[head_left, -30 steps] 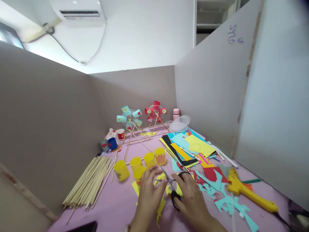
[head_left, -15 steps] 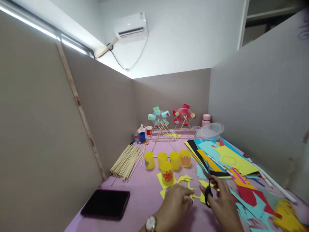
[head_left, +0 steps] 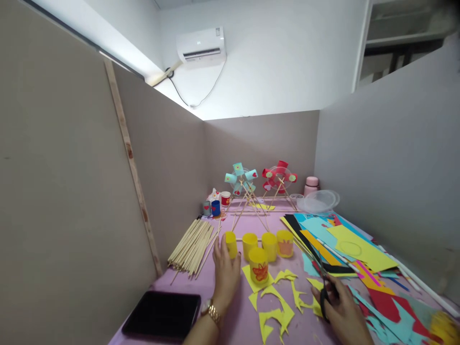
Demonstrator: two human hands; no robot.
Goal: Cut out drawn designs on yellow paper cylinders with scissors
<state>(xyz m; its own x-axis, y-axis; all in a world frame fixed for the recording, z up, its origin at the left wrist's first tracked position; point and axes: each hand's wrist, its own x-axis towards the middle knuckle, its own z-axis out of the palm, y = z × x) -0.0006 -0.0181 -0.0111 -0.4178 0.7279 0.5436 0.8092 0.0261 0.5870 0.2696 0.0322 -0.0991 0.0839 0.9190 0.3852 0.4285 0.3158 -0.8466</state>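
My left hand (head_left: 226,275), a gold-coloured watch on its wrist, reaches to the leftmost yellow paper cup (head_left: 232,245). Its fingers are apart, in front of and beside the cup; whether they touch it I cannot tell. My right hand (head_left: 339,302) grips black-handled scissors (head_left: 324,292), blades pointing away from me. Several yellow cups stand in a row. A closer one, the butterfly cup (head_left: 259,268), bears a red-orange butterfly and rests on a yellow paper piece. Cut yellow paper scraps (head_left: 283,306) lie between my hands.
Thin wooden sticks (head_left: 192,247) and a black phone (head_left: 163,314) lie at left. Coloured paper sheets (head_left: 362,249) and scraps cover the right side. Behind the cups stand a light blue paper wheel (head_left: 240,177) and a red one (head_left: 280,176) on stick frames. Partitions enclose the table.
My left hand has moved left and forward, from the yellow scraps to the leftmost cup. More scraps are now visible. My right hand still holds the scissors. The camera view has shifted slightly.
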